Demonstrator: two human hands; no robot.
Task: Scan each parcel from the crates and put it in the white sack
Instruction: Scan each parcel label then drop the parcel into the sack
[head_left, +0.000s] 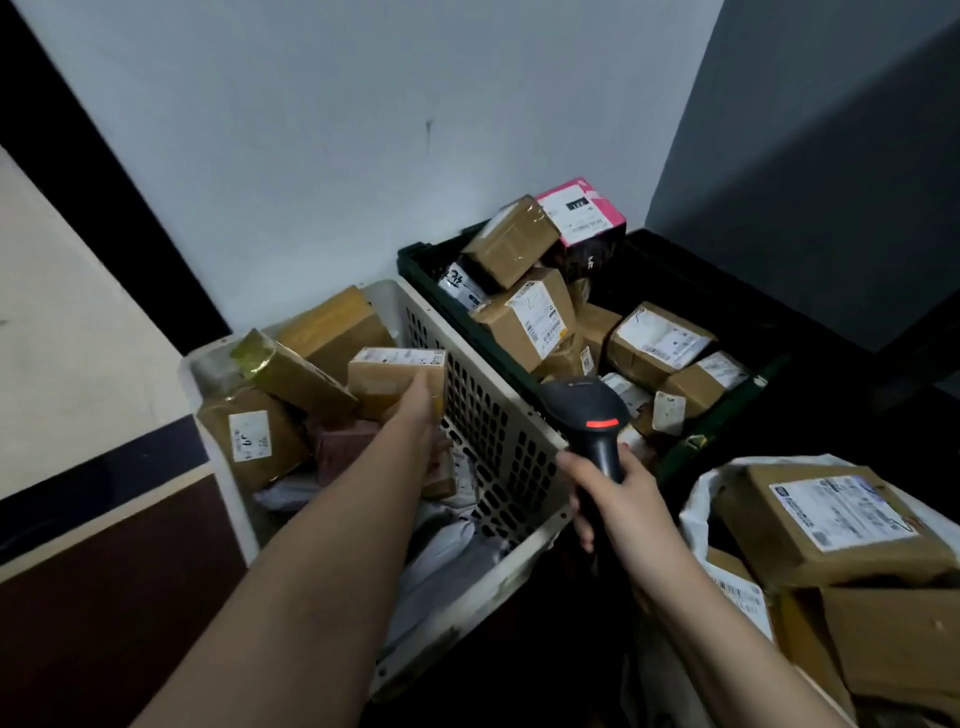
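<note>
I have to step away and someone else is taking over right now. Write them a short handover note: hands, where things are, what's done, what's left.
Left hand: reaching into the beige crate, gripping a small brown parcel.
Right hand: holding the black scanner, head pointing away over the crates.
White sack, lower right: several labelled boxes already inside.
Left to do: scan the gripped parcel and sack it, then the rest of the beige crate and the dark green crate, both still holding many parcels.

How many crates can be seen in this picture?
2. The beige crate stands on the left, where the left hand grips a parcel. The dark green crate stands to its right, against the wall. Others may be outside the view.
</note>
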